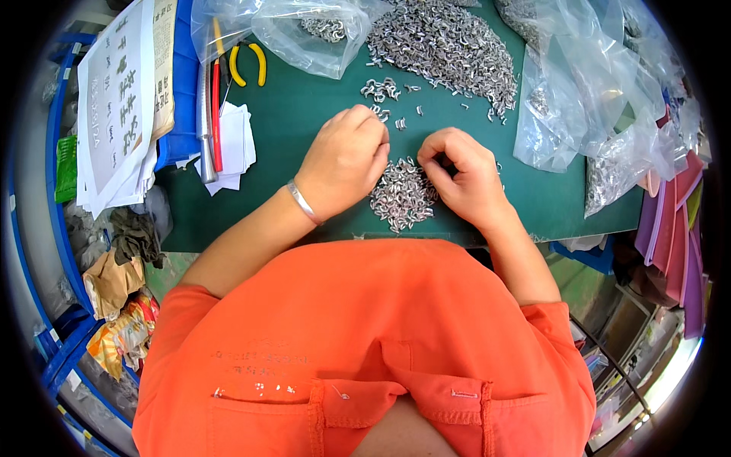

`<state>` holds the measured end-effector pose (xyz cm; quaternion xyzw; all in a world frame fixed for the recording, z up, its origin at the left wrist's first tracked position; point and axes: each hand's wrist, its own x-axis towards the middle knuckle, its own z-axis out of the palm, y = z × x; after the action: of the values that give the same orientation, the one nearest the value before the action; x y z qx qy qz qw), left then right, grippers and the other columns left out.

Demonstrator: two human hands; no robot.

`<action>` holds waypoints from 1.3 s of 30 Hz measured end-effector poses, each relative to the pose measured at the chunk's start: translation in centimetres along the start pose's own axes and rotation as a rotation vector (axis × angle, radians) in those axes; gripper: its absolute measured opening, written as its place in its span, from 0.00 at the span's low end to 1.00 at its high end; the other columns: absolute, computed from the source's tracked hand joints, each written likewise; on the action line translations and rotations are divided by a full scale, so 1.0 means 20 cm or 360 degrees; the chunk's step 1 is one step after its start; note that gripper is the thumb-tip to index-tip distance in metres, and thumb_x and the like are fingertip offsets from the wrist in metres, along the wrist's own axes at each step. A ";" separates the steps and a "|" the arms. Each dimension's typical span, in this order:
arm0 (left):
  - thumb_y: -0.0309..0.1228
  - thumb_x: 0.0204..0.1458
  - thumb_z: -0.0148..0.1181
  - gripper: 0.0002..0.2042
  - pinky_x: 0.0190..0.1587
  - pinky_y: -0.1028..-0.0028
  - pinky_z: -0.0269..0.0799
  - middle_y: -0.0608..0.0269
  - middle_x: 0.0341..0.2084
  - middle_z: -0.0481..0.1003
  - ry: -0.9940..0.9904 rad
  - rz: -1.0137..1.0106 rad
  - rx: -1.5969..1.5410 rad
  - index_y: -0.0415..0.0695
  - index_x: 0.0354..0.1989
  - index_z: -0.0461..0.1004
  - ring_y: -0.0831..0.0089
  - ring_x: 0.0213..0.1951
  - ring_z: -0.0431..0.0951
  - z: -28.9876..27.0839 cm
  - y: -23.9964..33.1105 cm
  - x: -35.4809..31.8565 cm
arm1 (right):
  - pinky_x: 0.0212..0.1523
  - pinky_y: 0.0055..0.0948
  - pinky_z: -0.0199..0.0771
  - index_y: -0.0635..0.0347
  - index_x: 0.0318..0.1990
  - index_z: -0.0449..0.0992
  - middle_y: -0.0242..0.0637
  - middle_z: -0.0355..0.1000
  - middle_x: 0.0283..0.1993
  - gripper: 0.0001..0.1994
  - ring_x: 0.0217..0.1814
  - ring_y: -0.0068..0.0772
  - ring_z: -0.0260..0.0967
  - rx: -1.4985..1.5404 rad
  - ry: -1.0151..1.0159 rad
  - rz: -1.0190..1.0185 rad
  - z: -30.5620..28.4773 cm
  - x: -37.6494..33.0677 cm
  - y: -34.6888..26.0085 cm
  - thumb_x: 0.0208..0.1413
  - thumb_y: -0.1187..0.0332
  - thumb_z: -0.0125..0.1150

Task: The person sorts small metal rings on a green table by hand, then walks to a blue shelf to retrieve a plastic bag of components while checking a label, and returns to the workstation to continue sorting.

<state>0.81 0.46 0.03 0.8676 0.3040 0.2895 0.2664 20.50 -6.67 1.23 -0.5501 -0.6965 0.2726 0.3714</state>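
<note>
My left hand (346, 158), with a silver bangle at the wrist, is closed with curled fingers beside a few small curved metal pieces (380, 113). Whatever its fingers hold is hidden. Thumb and forefinger of my right hand (466, 177) come together in a pinch at the right edge of a small heap of metal pieces (402, 196); anything between them is too small to make out. This heap lies between both hands, close to the table's front edge. Farther back, a much larger pile of grey metal pieces (445, 53) spreads over the green table (293, 103).
Yellow-handled pliers (249, 64), a red stick-like tool (217, 114) and white paper slips (234, 145) lie at the left by a blue bin (180, 114). Clear plastic bags (552, 114) of metal pieces crowd the right side. Another clear bag (312, 46) lies at the back.
</note>
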 end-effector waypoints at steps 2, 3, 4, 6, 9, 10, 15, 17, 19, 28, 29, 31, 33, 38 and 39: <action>0.19 0.45 0.62 0.06 0.32 0.73 0.71 0.59 0.29 0.74 0.0004 -0.0141 -0.0181 0.38 0.30 0.71 0.68 0.29 0.75 -0.02 -0.01 -0.01 | 0.35 0.34 0.71 0.60 0.31 0.72 0.38 0.71 0.30 0.08 0.33 0.42 0.69 0.0296 -0.0138 0.0283 -0.03 0.00 -0.06 0.44 0.81 0.62; 0.19 0.46 0.62 0.06 0.31 0.75 0.72 0.59 0.30 0.75 0.0002 -0.0256 -0.0311 0.38 0.31 0.72 0.72 0.28 0.75 -0.04 0.00 -0.02 | 0.35 0.34 0.71 0.60 0.31 0.72 0.38 0.71 0.30 0.08 0.33 0.42 0.69 0.0184 -0.0097 0.0191 -0.03 0.01 -0.05 0.44 0.81 0.63; 0.19 0.46 0.61 0.06 0.30 0.78 0.72 0.60 0.30 0.76 0.0001 -0.0372 -0.0441 0.38 0.32 0.72 0.75 0.27 0.76 -0.04 0.00 -0.03 | 0.35 0.34 0.71 0.60 0.31 0.72 0.38 0.72 0.31 0.08 0.34 0.43 0.69 0.0072 -0.0057 0.0098 -0.03 0.03 -0.03 0.44 0.81 0.63; 0.20 0.48 0.62 0.04 0.30 0.83 0.72 0.65 0.31 0.78 -0.0008 -0.0588 -0.0603 0.37 0.31 0.74 0.84 0.27 0.75 -0.05 0.01 -0.02 | 0.36 0.35 0.71 0.59 0.32 0.72 0.37 0.72 0.32 0.09 0.35 0.43 0.69 -0.0102 0.0055 -0.0089 0.00 0.09 0.01 0.44 0.81 0.63; 0.22 0.49 0.63 0.03 0.31 0.84 0.71 0.67 0.31 0.77 -0.0027 -0.0802 -0.0763 0.37 0.30 0.75 0.85 0.27 0.74 -0.05 0.04 0.00 | 0.36 0.36 0.71 0.58 0.35 0.72 0.35 0.72 0.32 0.10 0.37 0.42 0.69 -0.0272 0.0117 -0.0284 0.07 0.17 0.04 0.43 0.80 0.63; 0.22 0.50 0.63 0.03 0.31 0.84 0.71 0.68 0.31 0.77 -0.0024 -0.0807 -0.0779 0.37 0.30 0.75 0.86 0.27 0.74 -0.05 0.04 0.00 | 0.36 0.36 0.71 0.58 0.34 0.72 0.35 0.72 0.32 0.10 0.36 0.42 0.69 -0.0305 0.0108 -0.0290 0.07 0.18 0.05 0.43 0.80 0.62; 0.22 0.51 0.63 0.03 0.32 0.84 0.71 0.69 0.30 0.75 -0.0089 -0.0815 -0.0717 0.37 0.33 0.77 0.85 0.28 0.74 -0.09 0.03 -0.01 | 0.36 0.36 0.71 0.58 0.33 0.72 0.36 0.72 0.32 0.10 0.36 0.42 0.69 -0.0340 0.0035 -0.0296 0.02 0.16 0.07 0.43 0.82 0.61; 0.23 0.51 0.63 0.03 0.33 0.83 0.72 0.68 0.30 0.75 -0.0102 -0.0883 -0.0775 0.37 0.33 0.77 0.85 0.29 0.74 -0.09 0.04 -0.01 | 0.37 0.35 0.72 0.59 0.33 0.72 0.36 0.72 0.32 0.10 0.37 0.42 0.70 -0.0265 0.0035 -0.0242 0.00 0.14 0.06 0.43 0.82 0.61; 0.23 0.53 0.62 0.03 0.34 0.83 0.71 0.67 0.31 0.74 -0.0123 -0.0809 -0.0736 0.36 0.33 0.77 0.84 0.29 0.74 -0.10 0.04 -0.01 | 0.38 0.34 0.72 0.59 0.33 0.73 0.36 0.73 0.33 0.09 0.38 0.42 0.71 -0.0142 0.0080 -0.0138 -0.02 0.12 0.06 0.44 0.83 0.61; 0.23 0.54 0.60 0.04 0.33 0.82 0.71 0.67 0.33 0.71 -0.0257 -0.0814 -0.0784 0.36 0.34 0.75 0.82 0.30 0.74 -0.09 0.04 0.00 | 0.33 0.34 0.71 0.60 0.27 0.70 0.36 0.69 0.27 0.07 0.31 0.40 0.67 -0.0428 0.0033 -0.0515 0.01 0.15 0.09 0.40 0.79 0.60; 0.23 0.55 0.60 0.04 0.33 0.82 0.71 0.67 0.33 0.71 -0.0251 -0.0821 -0.0793 0.36 0.34 0.75 0.82 0.29 0.74 -0.09 0.04 -0.01 | 0.33 0.34 0.71 0.60 0.27 0.70 0.35 0.69 0.28 0.06 0.31 0.39 0.68 -0.0466 0.0030 -0.0593 0.01 0.14 0.09 0.40 0.78 0.60; 0.23 0.55 0.60 0.03 0.33 0.82 0.71 0.67 0.33 0.72 -0.0232 -0.0826 -0.0810 0.36 0.35 0.75 0.82 0.29 0.74 -0.09 0.03 -0.02 | 0.33 0.33 0.72 0.60 0.27 0.70 0.35 0.70 0.29 0.06 0.32 0.38 0.69 -0.0542 0.0039 -0.0719 0.01 0.11 0.08 0.38 0.76 0.57; 0.23 0.56 0.59 0.03 0.33 0.82 0.71 0.67 0.32 0.74 -0.0229 -0.0860 -0.0856 0.36 0.36 0.74 0.83 0.29 0.74 -0.08 0.02 -0.03 | 0.33 0.34 0.72 0.60 0.27 0.70 0.35 0.71 0.30 0.06 0.33 0.39 0.70 -0.0545 -0.0009 -0.0674 -0.01 0.09 0.07 0.39 0.77 0.58; 0.22 0.57 0.58 0.04 0.34 0.81 0.73 0.66 0.29 0.76 -0.0238 -0.1005 -0.1079 0.36 0.38 0.74 0.82 0.31 0.76 -0.07 0.04 -0.02 | 0.34 0.35 0.73 0.60 0.29 0.72 0.37 0.73 0.30 0.08 0.34 0.41 0.72 -0.0343 0.0216 -0.0256 -0.07 0.06 0.11 0.42 0.83 0.61; 0.22 0.57 0.58 0.04 0.34 0.81 0.73 0.66 0.29 0.76 -0.0234 -0.1012 -0.1102 0.36 0.39 0.73 0.82 0.31 0.76 -0.07 0.04 -0.02 | 0.35 0.34 0.74 0.60 0.29 0.72 0.37 0.74 0.31 0.08 0.34 0.42 0.72 -0.0265 0.0270 -0.0133 -0.07 0.05 0.12 0.42 0.83 0.61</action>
<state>-0.10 0.09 1.43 0.6100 0.4204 0.2158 0.6361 22.87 -5.14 0.48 -0.5705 -0.7052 0.1505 0.3932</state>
